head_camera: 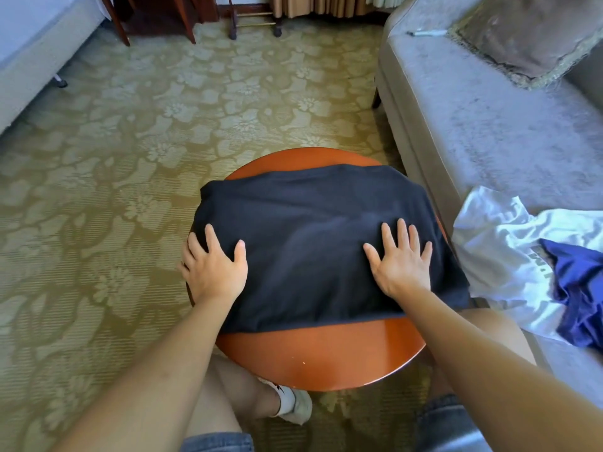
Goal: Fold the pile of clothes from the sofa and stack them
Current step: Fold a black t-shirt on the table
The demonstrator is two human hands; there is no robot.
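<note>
My right hand point(401, 262) lies flat on the navy shirt point(310, 220), fingers straight and fanned apart, palm pressing the cloth on its near right part. My left hand point(213, 269) sits at the shirt's left edge. Its thumb and first finger are spread on top of the cloth, and the other fingers reach past the edge toward the table rim. The fingers are spread rather than closed round anything, so I read it as pressing, not gripping.

The shirt lies part-folded on the round wooden table point(326, 350). It covers most of the top and hangs over the rim on the left and right sides.

I judge the step to be smoothing the fold. To do it well I would sweep both palms outward from the middle with even pressure, pushing the soft bulge between my hands to the edges. I would also square the near edge before the next fold.

The shirt's long axis runs left to right across the table, square to my forearms. I cannot tell which end holds the collar.

On the sofa point(473, 125) to my right, a white printed garment point(499, 243) and a blue garment point(577, 288) lie crumpled together, not yet folded.
</note>
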